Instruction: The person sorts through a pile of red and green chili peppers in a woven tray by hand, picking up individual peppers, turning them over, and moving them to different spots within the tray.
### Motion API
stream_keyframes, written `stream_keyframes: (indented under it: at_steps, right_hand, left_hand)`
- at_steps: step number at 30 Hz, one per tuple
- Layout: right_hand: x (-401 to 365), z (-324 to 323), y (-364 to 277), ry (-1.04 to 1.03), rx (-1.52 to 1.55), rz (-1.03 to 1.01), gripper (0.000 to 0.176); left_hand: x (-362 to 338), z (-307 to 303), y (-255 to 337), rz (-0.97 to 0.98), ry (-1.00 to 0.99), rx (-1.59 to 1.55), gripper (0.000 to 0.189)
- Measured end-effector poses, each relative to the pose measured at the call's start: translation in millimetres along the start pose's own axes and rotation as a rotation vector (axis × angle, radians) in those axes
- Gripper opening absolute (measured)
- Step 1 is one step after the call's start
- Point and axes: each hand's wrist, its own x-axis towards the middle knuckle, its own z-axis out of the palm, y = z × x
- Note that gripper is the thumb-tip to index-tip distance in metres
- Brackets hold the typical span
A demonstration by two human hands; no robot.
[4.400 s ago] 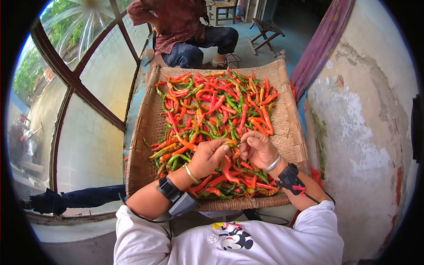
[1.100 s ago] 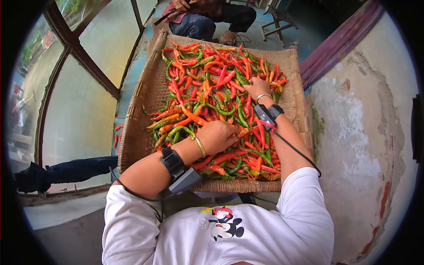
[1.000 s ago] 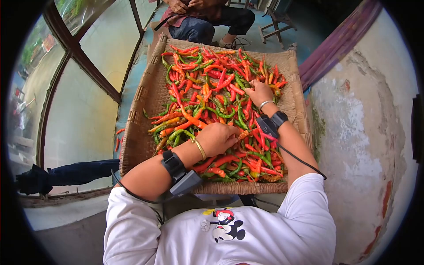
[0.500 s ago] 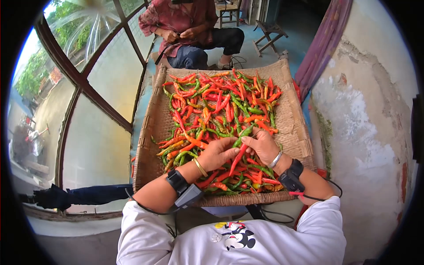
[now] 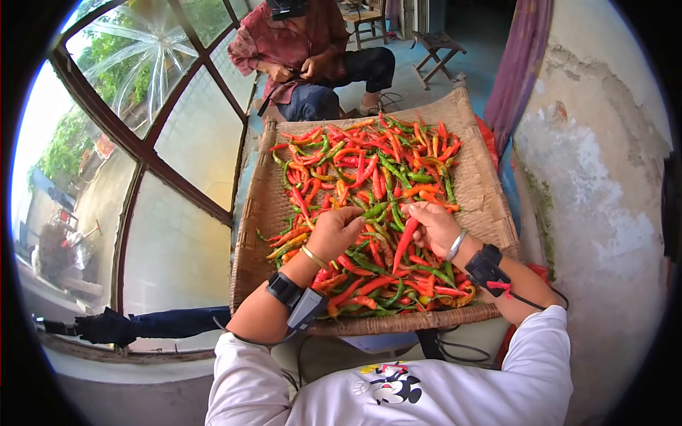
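A woven tray (image 5: 250,213) bears a spread of red, green and orange chili peppers (image 5: 369,167). Over its nearer half, my right hand (image 5: 433,227) pinches a red pepper (image 5: 406,243) that points down and left. My left hand (image 5: 335,233) is to the left, its thumb and fingers pressed together beside a green pepper (image 5: 376,210); what is between the fingertips is too small to tell. The two hands are a short gap apart. More peppers lie under and in front of both hands.
Beyond the tray sits a person in a red patterned top (image 5: 312,42). A folding stool (image 5: 435,57) stands behind, near a purple curtain (image 5: 518,67). A framed window (image 5: 177,135) and a dark umbrella (image 5: 163,323) are on the left, a worn wall (image 5: 590,199) on the right.
My hands have moved apart from each other; before, they were close together around the green and red peppers. The camera view has shifted slightly, so the tray appears further right.
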Motion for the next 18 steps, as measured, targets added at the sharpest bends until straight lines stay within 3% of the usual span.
stream_keyframes:
  at_steps: [2,3,5,7,9,11,15,18]
  right_hand:
    - [2.4,-3.9,2.1,-0.043,0.124,0.030,0.020]
    - [0.3,-1.3,1.2,-0.074,0.183,0.047,0.020]
    - [-1.9,4.9,1.6,-0.131,0.174,0.058,0.019]
    - [-5.0,9.6,2.6,-0.197,0.157,0.047,0.019]
    - [-12.2,19.6,0.3,-0.145,0.136,0.006,0.019]
    - [-12.1,22.1,2.1,-0.133,0.127,-0.008,0.019]
    - [-10.4,13.6,-0.9,-0.119,-0.027,-0.083,0.022]
    - [-7.3,12.0,-2.2,-0.078,-0.106,-0.190,0.024]
  left_hand:
    - [0.3,-12.1,5.5,0.045,0.005,0.326,0.026]
    - [0.5,-14.2,6.7,0.031,0.017,0.337,0.026]
    - [-1.5,-13.1,8.5,0.219,0.048,0.540,0.030]
    - [-2.2,-7.1,11.4,0.494,0.080,0.446,0.031]
    - [-11.2,5.8,22.0,0.462,0.013,0.383,0.033]
    - [-17.5,12.3,34.3,0.308,-0.173,0.386,0.035]
    - [-13.9,17.8,23.6,0.337,-0.211,0.228,0.028]
    - [-10.4,11.4,20.1,0.228,-0.256,0.080,0.018]
